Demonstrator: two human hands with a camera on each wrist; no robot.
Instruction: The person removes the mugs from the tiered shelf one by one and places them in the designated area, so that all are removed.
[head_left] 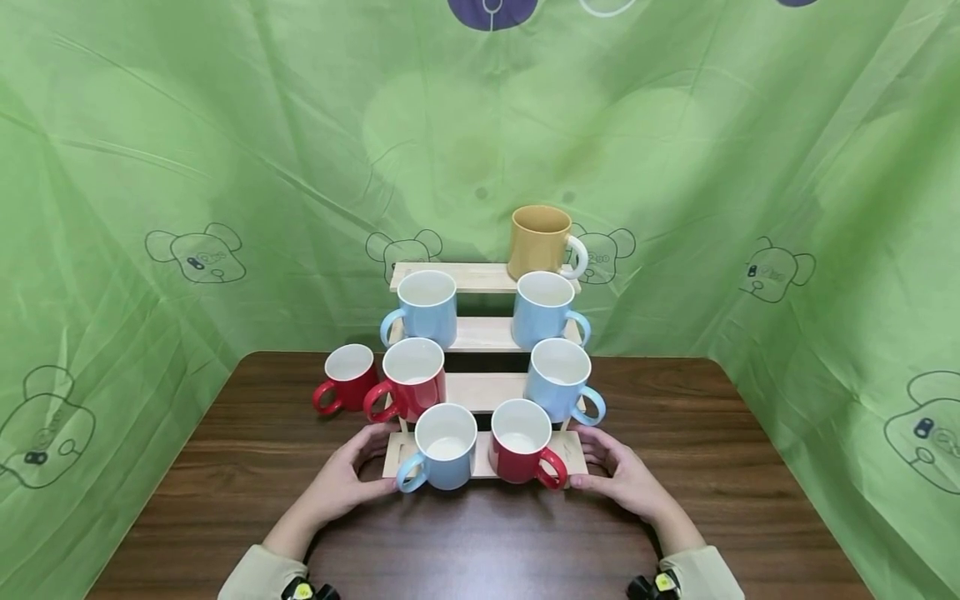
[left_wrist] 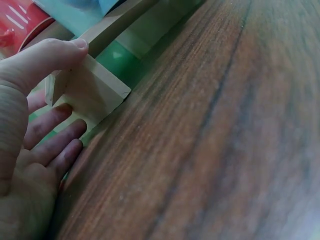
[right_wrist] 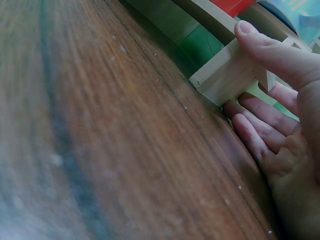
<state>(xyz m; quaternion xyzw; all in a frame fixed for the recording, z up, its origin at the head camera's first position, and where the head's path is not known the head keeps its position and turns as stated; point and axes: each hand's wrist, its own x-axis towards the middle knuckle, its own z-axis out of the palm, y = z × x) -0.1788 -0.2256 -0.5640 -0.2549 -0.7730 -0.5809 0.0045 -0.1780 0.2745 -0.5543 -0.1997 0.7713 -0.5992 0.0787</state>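
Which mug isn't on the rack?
The red mug at the far left, standing on the table; all the others stand on the wooden rack.

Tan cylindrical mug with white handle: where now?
In the head view, the tan mug stands at the right end of the top shelf of the stepped wooden rack, above and behind the nearest light-blue cylindrical mug.

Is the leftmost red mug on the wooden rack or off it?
Off: in the head view, the red mug stands upright on the table, left of the rack, with no shelf beneath it.
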